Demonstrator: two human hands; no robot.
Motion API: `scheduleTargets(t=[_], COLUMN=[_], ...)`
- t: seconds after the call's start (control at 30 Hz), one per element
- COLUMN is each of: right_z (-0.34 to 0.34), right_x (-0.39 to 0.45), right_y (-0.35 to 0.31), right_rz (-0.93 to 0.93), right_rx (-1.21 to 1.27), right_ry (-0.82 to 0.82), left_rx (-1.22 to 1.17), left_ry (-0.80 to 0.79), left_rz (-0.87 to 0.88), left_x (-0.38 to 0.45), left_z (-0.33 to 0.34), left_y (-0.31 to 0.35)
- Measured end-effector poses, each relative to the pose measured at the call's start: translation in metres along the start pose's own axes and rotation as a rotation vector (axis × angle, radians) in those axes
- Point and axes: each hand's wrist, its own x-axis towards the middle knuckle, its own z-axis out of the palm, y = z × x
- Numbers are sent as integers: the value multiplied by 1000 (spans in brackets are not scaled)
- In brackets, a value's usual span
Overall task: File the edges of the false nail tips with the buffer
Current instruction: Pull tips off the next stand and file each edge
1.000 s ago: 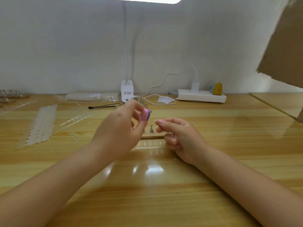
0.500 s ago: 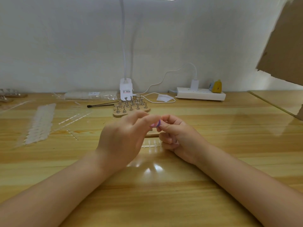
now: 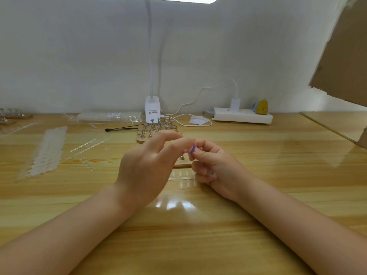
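- At centre frame, my left hand (image 3: 147, 165) pinches a small purple-and-pink buffer (image 3: 191, 148) at its fingertips, pressed up to my right hand (image 3: 216, 167).
- The right hand's grip is curled tight at thumb and forefinger, apparently on a nail tip; the tip itself is too small to see.
- Just below the hands, a clear strip of nail tips (image 3: 181, 176) lies on the table (image 3: 258, 155), seemingly unfiled.
- More strips (image 3: 47, 151) wait at left; a stand of metal holders (image 3: 156, 129) sits behind.
- My judgement: filing is under way, with most tips left.
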Motion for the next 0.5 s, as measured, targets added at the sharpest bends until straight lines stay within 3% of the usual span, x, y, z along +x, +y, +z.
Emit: scheduleTargets(t=[0.07, 0.2, 0.33, 0.5], right_z=[-1, -3, -4, -4], right_x=[1, 3, 3, 4], right_y=[1, 0, 2, 1], right_rz=[-1, 3, -10, 26], right_rx=[10, 76, 79, 117], right_ry=[-3, 30, 2, 22], left_rx=[39, 54, 26, 65], left_ry=[-45, -71, 54, 38], left_rz=[25, -115, 44, 17], left_x=[-2, -2, 2, 1], left_z=[2, -1, 5, 3], left_y=[2, -6, 11, 9])
